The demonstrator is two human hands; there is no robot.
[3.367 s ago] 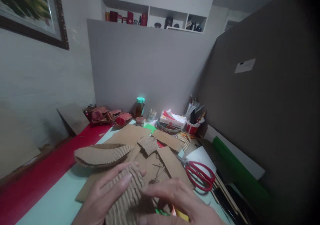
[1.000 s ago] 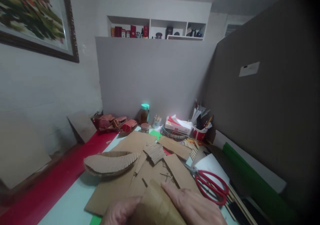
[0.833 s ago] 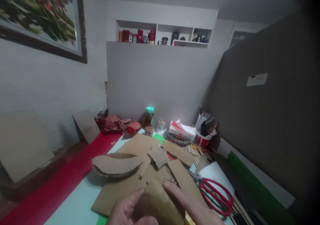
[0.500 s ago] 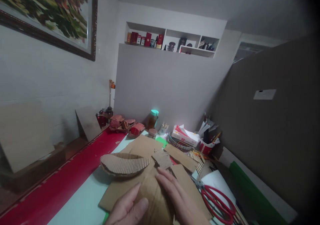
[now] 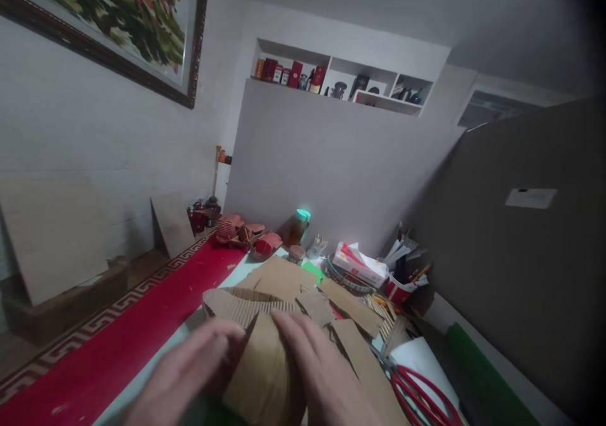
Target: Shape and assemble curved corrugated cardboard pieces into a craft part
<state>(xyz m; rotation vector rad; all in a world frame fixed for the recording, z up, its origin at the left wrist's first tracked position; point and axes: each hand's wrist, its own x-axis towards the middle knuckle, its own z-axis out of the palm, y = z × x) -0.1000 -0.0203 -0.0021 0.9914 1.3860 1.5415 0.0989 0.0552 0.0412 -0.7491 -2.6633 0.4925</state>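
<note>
Head view, only one camera. Both hands are sitting low at the near edge of the tabletop, motion-blurred.

Left hand is lying mostly flat, fingers spread, pressing against the left side of a curved cardboard piece. Right hand is resting over the top right of the same piece, fingers pointing away from the camera. Grip on both: wide, palms cupping the cardboard from either side rather than pinching. Hard to say through the blur whether any fingers are curling under it.

The cardboard piece is sitting at the near edge, between the two hands, smooth face up, bowed into a hump.

Just behind it, toward the middle of the tabletop, a corrugated boat-shaped shell is lying with ribs showing, touching the pile of flat cardboard scraps. Red-handled scissors are lying toward the near right corner, partly on a white sheet.

Along the far edge: a jar with a teal lid, a tissue box, a red cup of pens, and a small red cardboard model toward the far left corner. A red runner is covering the left edge. A green roll is lying along the right edge.
</note>
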